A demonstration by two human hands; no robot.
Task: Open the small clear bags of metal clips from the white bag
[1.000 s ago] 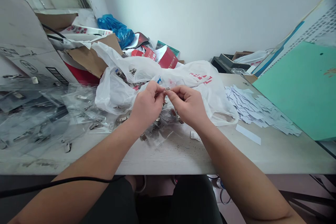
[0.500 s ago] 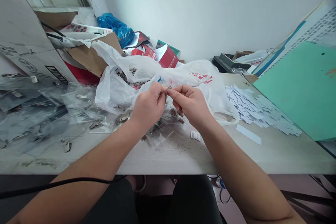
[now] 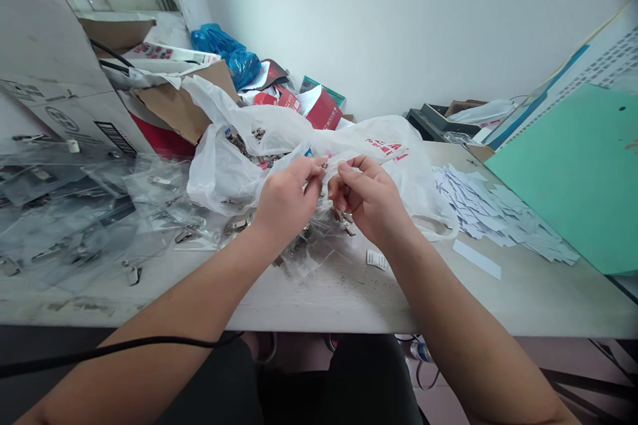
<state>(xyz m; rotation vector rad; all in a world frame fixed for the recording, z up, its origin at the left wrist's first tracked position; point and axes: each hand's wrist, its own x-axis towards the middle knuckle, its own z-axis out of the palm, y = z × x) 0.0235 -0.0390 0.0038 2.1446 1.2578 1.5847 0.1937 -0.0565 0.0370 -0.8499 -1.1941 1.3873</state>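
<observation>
My left hand (image 3: 289, 192) pinches a small metal ring-like piece (image 3: 324, 165) between thumb and forefinger; the rest of the piece is hidden by the fingers. Just to its right, my right hand (image 3: 369, 196) has its thumb and forefinger drawn together and the other fingers curled. It is apart from the metal piece, and whatever lies in its fingertips is too small to make out. Beneath both hands are small clear plastic bags (image 3: 309, 252) with metal clips. Behind them a white plastic bag (image 3: 219, 176) lies open, with many small metal parts (image 3: 239, 141) inside.
More clear bags with metal clips (image 3: 74, 226) cover the table's left side, before a cardboard box (image 3: 60, 80). A pile of white paper slips (image 3: 478, 206) lies right, beside a leaning green board (image 3: 573, 172). A black cable (image 3: 149, 341) crosses my left forearm.
My right fingers have come away from the metal piece and moved slightly right. My left hand still grips it. The whole view has shifted a little.
</observation>
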